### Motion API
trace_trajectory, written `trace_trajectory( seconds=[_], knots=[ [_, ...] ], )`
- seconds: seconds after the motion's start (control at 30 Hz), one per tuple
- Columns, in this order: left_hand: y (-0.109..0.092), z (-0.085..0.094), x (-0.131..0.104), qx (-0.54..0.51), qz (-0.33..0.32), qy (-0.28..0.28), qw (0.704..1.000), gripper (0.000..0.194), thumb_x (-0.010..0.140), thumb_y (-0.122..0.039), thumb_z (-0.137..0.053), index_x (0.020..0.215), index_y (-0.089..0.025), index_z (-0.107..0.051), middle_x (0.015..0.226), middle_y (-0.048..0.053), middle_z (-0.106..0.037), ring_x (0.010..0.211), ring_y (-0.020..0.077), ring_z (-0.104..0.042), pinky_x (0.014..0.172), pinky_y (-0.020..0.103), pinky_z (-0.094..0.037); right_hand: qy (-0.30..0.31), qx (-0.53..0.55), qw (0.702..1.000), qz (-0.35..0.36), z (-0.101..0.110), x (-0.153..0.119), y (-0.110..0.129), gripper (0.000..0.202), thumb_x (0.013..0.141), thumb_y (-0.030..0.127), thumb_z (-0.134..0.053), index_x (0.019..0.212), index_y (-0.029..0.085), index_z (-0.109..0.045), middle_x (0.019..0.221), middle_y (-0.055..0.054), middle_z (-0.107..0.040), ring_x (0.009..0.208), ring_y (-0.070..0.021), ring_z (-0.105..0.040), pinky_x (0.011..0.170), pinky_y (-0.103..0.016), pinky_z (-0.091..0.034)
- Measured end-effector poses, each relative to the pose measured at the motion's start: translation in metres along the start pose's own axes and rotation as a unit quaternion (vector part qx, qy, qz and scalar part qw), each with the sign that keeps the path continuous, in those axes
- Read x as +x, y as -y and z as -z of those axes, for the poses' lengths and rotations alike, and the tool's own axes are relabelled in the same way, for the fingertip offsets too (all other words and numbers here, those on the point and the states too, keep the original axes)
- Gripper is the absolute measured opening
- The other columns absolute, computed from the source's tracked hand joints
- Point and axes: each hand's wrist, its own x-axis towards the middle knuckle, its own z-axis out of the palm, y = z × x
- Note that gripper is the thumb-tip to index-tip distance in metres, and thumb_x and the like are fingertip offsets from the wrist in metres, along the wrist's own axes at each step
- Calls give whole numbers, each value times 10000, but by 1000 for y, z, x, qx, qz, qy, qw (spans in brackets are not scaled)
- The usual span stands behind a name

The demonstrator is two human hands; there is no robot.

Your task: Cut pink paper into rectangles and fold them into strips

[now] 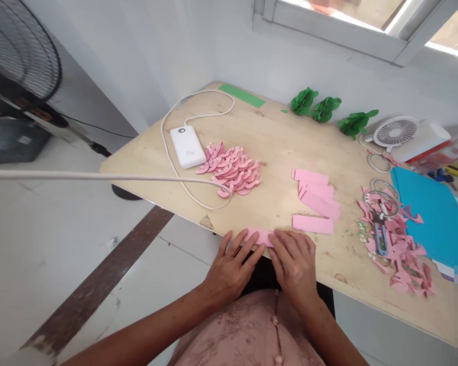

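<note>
At the near edge of the wooden table (275,152) both my hands press on one pink paper strip (260,236). My left hand (232,267) covers its left end with the fingers spread flat. My right hand (294,259) holds down its right end. Just beyond them lie several more pink paper strips (316,199). A heap of cut pink petal shapes (231,169) sits further left.
A white power bank (188,146) with a looping cable (168,152) lies at the left. Scissors (379,231) rest among pink scraps (402,256) at the right, beside blue paper (431,216). Green paper leaves (324,108), a green strip (241,95) and a small white fan (395,131) line the back. A standing fan (19,51) is at the far left.
</note>
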Motion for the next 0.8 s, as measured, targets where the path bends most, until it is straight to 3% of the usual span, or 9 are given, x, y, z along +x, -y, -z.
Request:
trace_trajectory(
  seconds=[0.3, 0.5, 0.67, 0.8],
  knots=[
    [9, 16, 32, -22, -60, 109, 992, 520, 911, -386, -502, 1394, -206, -431, 1492, 73, -396, 1401, 289, -294, 1148, 512, -209, 16, -43, 999, -12, 3, 2, -11, 219, 918, 178, -540, 1102, 203, -656, 1117, -65, -687, 1037, -234, -567, 990, -452, -341],
    [14, 12, 71, -35, -111, 164, 980, 586, 919, -491, -464, 1420, -197, -386, 1501, 98, -374, 1402, 294, -290, 1134, 497, -230, 19, -89, 996, -10, 10, 12, -35, 224, 922, 190, -529, 1108, 180, -653, 1126, -89, -680, 1050, -242, -564, 954, -422, -378],
    [19, 3, 101, -53, -129, 163, 977, 522, 944, -444, -426, 1398, -188, -417, 1467, 99, -425, 1368, 277, -349, 1127, 482, -248, 16, -105, 994, -8, 12, 20, -56, 247, 929, 198, -510, 1131, 149, -643, 1113, -109, -679, 1031, -247, -570, 885, -400, -437],
    [19, -1, 97, -49, -130, 140, 980, 487, 940, -376, -449, 1387, -182, -431, 1450, 94, -448, 1360, 275, -358, 1130, 484, -246, 6, -89, 996, -1, 11, 16, -58, 259, 933, 198, -502, 1149, 148, -636, 1135, -120, -671, 1084, -251, -558, 892, -412, -456]
  ],
)
